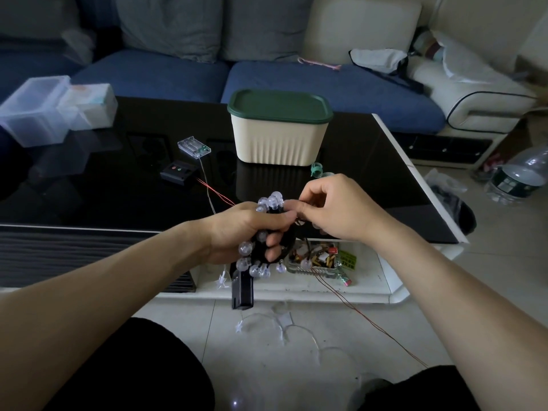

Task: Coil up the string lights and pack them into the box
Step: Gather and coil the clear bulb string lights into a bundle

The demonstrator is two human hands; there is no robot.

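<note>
My left hand [252,229] grips a coiled bundle of string lights [261,250], dark wire with clear round bulbs, above the table's front edge. A black battery case [243,292] hangs below the bundle. My right hand [332,209] pinches the wire at the top of the bundle. A thin copper wire [355,310] trails from the bundle down to the floor at the right. The cream box [278,143] with its dark green lid [278,105] on stands shut on the black table [103,188], behind my hands.
A clear battery holder [194,147] and a black switch box [179,172] with red wires lie on the table left of the box. Clear plastic containers [44,114] sit at the far left. Star lights on clear wire [281,327] lie on the floor. A sofa stands behind.
</note>
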